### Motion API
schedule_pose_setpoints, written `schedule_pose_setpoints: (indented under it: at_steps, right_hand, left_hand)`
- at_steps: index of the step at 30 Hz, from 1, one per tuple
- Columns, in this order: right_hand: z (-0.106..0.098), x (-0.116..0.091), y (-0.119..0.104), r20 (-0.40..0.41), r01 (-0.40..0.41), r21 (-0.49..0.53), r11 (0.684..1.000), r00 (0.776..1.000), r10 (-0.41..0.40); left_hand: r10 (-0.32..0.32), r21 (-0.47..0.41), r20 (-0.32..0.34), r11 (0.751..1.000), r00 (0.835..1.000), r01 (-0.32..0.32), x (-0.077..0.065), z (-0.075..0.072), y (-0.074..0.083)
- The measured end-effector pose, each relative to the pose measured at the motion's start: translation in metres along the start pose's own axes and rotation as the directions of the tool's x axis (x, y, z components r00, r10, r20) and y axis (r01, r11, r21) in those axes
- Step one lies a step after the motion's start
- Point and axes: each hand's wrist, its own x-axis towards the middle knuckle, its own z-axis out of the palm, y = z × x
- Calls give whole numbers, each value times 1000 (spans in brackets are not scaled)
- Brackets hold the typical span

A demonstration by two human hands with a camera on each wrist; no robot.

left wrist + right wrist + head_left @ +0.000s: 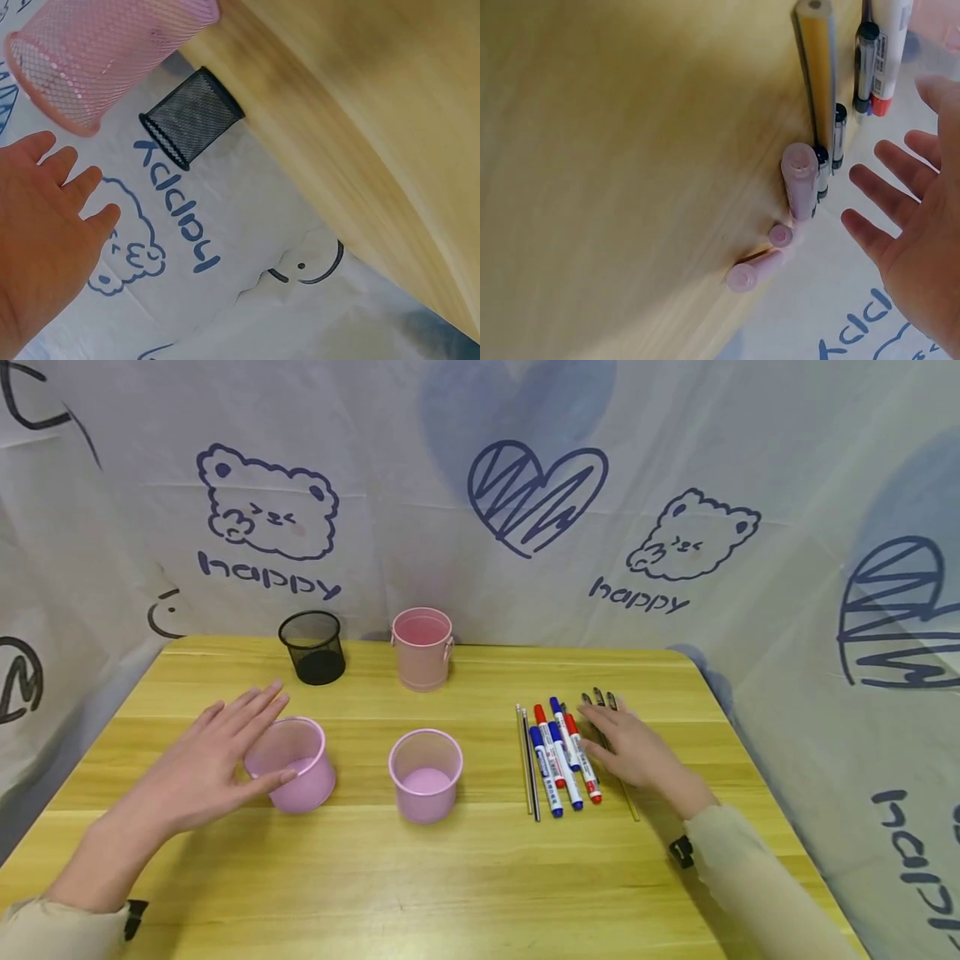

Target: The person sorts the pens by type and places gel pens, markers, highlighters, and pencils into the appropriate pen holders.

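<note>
My left hand [210, 764] hovers with fingers spread at a pink mesh pen cup [309, 789], partly covering it; I cannot tell whether they touch. In the left wrist view the same cup [112, 56] appears just past the fingertips. A second pink cup [425, 797] stands to its right. Over the right edge of a group of pens, my right hand [641, 756] has its fingers extended, gripping nothing visible. Red and blue markers [557, 768], pencils [528, 768] and black-capped pens [597, 697] lie there. Pink pens [800, 176] show beside that hand in the right wrist view.
At the table's back edge stand a black mesh cup [318, 665] and a pink bucket [422, 662] with side handles. The wooden table [420, 885] meets a printed cloth [412, 460] behind and at the sides.
</note>
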Motion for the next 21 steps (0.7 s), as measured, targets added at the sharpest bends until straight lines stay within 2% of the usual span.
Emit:
schedule_pose_setpoints:
  at_steps: [5, 15, 21]
  right_hand:
    - [4, 2, -2, -13, 33, -13, 999, 999, -33]
    - [10, 7, -5, 6, 13, -28, 1000, 1000, -13]
    - [10, 11, -8, 3, 14, -45, 999, 1000, -14]
  left_hand:
    - [-4, 12, 2, 1000, 1000, 4, -2, 5, -4]
    - [-34, 12, 50, 999, 998, 34, -2, 11, -8]
    - [-38, 2, 53, 999, 998, 38, -2, 14, -8]
